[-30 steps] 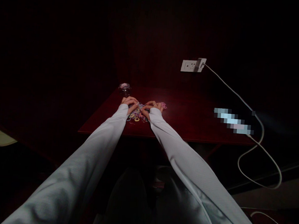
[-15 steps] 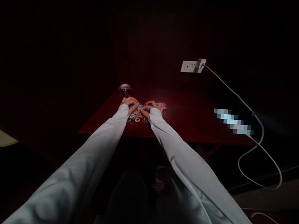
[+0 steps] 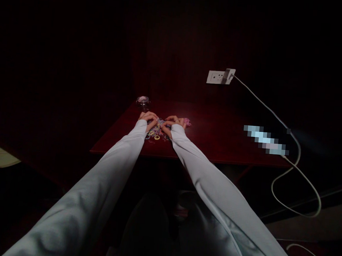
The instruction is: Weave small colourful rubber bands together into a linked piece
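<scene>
Both of my arms in pale sleeves reach far out onto a dark red table (image 3: 217,141). My left hand (image 3: 148,118) and my right hand (image 3: 171,124) lie close together over a heap of small coloured elastic rings (image 3: 155,132). The fingers of both hands are curled down into the heap. They look pinched on rings, but the hands are too small and dim to make out exactly what they hold. A few pink rings (image 3: 187,122) lie just right of my right hand.
A small glass jar (image 3: 142,101) stands behind my left hand at the table's back left corner. A wall socket (image 3: 221,76) with a white charger cable (image 3: 297,181) feeds a blurred-out device (image 3: 264,140) at the right. The room is very dark.
</scene>
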A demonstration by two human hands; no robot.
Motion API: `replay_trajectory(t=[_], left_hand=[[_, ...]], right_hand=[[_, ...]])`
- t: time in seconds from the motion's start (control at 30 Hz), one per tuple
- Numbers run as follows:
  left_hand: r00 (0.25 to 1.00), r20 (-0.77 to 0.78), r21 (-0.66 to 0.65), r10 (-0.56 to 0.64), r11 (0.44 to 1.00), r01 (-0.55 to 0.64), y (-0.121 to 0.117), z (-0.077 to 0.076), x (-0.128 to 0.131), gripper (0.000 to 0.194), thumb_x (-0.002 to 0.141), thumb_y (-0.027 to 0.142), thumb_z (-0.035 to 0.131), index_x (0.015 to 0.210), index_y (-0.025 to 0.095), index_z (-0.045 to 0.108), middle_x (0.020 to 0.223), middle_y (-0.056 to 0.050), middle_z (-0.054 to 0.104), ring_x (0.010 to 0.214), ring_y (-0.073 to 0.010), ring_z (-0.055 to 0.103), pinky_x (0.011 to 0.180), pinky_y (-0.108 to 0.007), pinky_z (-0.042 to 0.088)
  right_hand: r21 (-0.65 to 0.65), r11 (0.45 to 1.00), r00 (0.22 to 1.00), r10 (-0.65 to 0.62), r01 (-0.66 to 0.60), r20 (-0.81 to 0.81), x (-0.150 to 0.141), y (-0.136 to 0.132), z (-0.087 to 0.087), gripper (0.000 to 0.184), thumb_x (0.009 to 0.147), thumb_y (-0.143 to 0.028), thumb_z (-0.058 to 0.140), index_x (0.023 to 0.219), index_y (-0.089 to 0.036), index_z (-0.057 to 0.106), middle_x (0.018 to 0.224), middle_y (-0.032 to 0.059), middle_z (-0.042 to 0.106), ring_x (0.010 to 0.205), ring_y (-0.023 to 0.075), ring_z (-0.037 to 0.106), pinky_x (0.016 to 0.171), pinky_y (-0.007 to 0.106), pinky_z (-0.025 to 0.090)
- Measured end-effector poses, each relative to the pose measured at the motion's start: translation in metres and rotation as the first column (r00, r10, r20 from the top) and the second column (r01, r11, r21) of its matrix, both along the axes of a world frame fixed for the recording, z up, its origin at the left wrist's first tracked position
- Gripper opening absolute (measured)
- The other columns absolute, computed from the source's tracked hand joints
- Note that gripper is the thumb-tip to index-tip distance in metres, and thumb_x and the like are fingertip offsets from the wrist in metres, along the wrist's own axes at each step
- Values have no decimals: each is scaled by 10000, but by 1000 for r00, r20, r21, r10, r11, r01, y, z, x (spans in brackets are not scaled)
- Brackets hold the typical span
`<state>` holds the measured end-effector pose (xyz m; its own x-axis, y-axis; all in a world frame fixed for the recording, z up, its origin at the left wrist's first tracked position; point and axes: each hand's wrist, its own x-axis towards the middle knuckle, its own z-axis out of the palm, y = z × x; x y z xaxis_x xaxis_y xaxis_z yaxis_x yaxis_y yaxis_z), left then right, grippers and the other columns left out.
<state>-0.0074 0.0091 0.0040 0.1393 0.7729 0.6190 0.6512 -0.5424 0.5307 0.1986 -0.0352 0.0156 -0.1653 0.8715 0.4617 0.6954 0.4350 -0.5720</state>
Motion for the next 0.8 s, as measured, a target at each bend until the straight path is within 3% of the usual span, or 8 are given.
replay_trajectory(t=[0.2, 0.8], left_hand=[[1000, 4, 1, 21, 1000, -21, -4, 3, 4, 248, 980, 308, 698, 740, 252, 721, 1101, -32, 810, 1102, -275, 654, 1099, -485, 473], [999, -39, -24, -37, 999, 36, 11, -6, -8, 257, 947, 434, 742, 745, 275, 756, 1126, -26, 819, 1075, -285, 646, 1064, -503, 495]], right_hand=[[-10, 1000, 1000, 0, 0, -8, -1, 1, 0, 331, 1014, -639, 732, 987, -356, 901, 1351, 35, 715, 1247, 317, 433, 1080, 484, 293], [-11, 1000, 1000, 2, -2, -3, 0, 0, 1, 314, 989, -633, 764, 968, -351, 899, 1355, 39, 703, 1238, 316, 438, 1080, 497, 302]])
